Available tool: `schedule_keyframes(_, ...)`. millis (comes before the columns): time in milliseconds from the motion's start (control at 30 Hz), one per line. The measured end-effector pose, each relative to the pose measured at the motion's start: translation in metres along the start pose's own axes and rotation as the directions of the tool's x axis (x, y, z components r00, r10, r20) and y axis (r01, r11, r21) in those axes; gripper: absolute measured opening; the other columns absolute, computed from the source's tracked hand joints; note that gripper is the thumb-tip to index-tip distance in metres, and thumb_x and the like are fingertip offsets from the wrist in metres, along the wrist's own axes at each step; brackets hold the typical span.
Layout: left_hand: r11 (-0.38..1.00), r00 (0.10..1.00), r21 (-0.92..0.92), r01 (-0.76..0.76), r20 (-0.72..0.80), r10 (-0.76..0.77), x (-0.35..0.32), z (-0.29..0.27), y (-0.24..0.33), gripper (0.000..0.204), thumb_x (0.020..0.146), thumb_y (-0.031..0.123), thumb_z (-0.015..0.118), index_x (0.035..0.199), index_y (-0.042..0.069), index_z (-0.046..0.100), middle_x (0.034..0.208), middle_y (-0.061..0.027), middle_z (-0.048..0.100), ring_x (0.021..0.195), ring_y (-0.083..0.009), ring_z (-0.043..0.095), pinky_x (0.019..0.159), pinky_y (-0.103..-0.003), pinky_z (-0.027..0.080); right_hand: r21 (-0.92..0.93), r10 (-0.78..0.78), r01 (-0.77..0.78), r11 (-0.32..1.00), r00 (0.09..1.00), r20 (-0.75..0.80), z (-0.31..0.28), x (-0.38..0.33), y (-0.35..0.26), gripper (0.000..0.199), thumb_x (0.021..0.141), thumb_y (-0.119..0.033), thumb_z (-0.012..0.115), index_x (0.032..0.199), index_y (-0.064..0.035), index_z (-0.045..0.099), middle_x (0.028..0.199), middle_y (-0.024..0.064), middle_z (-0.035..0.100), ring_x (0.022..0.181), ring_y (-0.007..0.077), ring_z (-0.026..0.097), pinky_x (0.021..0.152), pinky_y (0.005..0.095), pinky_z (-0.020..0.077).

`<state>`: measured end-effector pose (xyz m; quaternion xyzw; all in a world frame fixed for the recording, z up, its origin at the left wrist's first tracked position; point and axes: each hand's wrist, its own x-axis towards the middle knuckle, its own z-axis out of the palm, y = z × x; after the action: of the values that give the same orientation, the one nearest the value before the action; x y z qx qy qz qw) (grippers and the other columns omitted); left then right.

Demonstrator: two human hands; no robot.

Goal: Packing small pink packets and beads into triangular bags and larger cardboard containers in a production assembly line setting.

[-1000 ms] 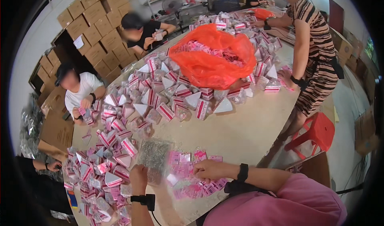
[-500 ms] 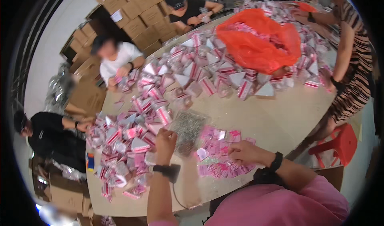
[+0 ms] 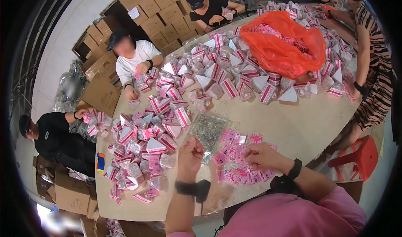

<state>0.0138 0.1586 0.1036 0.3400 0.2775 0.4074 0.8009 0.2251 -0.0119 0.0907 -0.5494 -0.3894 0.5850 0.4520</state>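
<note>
Printed pink cards (image 3: 240,177) lie on the worktop (image 3: 268,116), the right hand (image 3: 261,155) curled over them; the left hand (image 3: 191,154) curls beside a clear tray (image 3: 224,124) of shiny bits (image 3: 206,130). I cannot tell whether either grips anything. Beyond are pink-striped packs (image 3: 228,88), a red bag (image 3: 264,61) and stacked cartons (image 3: 170,13), their print too small to read.
</note>
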Motion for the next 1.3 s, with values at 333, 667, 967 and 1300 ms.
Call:
schedule_keyframes(333, 0.94, 0.968, -0.234, 0.248, 0.109, -0.228, -0.051, 0.055, -0.045, 0.012, 0.086, 0.019, 0.066, 0.09, 0.008, 0.06, 0.076, 0.002, 0.056, 0.062, -0.0078, 0.046, 0.06, -0.022, 0.042, -0.371, -0.687, 0.599, 0.71, 0.704, -0.178, 0.053, 0.004, -0.039, 0.014, 0.083, -0.007, 0.061, 0.096, -0.0009, 0.058, 0.083, 0.0108, 0.055, 0.074, 0.0208, 0.059, 0.065, 0.0301, 0.0477)
schedule_keyframes(667, 0.946, 0.962, -0.182, 0.27, 0.088, -0.257, -0.065, 0.072, -0.049, 0.011, 0.088, 0.017, 0.064, 0.085, 0.007, 0.059, 0.071, 0.0009, 0.053, 0.061, -0.0085, 0.046, 0.059, -0.024, 0.042, -0.431, -0.694, 0.577, 0.694, 0.695, -0.188, 0.042, 0.0, -0.031, 0.006, 0.086, -0.006, 0.057, 0.09, -0.0004, 0.057, 0.08, 0.0087, 0.056, 0.071, 0.0178, 0.059, 0.06, 0.0288, 0.0475)
schedule_keyframes(967, 0.525, 0.953, 0.797, -0.299, 0.227, 0.199, -0.041, 0.031, -0.054, 0.01, 0.084, 0.01, 0.064, 0.088, 0.001, 0.064, 0.076, -0.0059, 0.06, 0.066, -0.0137, 0.056, 0.058, -0.027, 0.045, 0.123, -0.399, 0.457, 0.881, 0.856, -0.328, -0.007, -0.01, -0.035, 0.004, 0.09, -0.005, 0.051, 0.088, -0.0026, 0.053, 0.076, 0.0056, 0.061, 0.064, 0.0108, 0.061, 0.056, 0.0227, 0.0473)
schedule_keyframes(1300, -0.05, 0.782, 0.798, -0.601, 0.6, 0.172, -0.036, 0.046, -0.089, 0.011, 0.075, 0.003, 0.064, 0.085, 0.002, 0.063, 0.085, -0.0149, 0.059, 0.083, -0.0341, 0.057, 0.072, -0.041, 0.047, 0.179, -0.288, 0.394, 0.902, 0.855, -0.431, -0.047, -0.028, 0.001, 0.003, 0.089, -0.005, 0.053, 0.087, -0.0025, 0.053, 0.074, 0.008, 0.063, 0.054, 0.0125, 0.059, 0.047, 0.024, 0.0458)
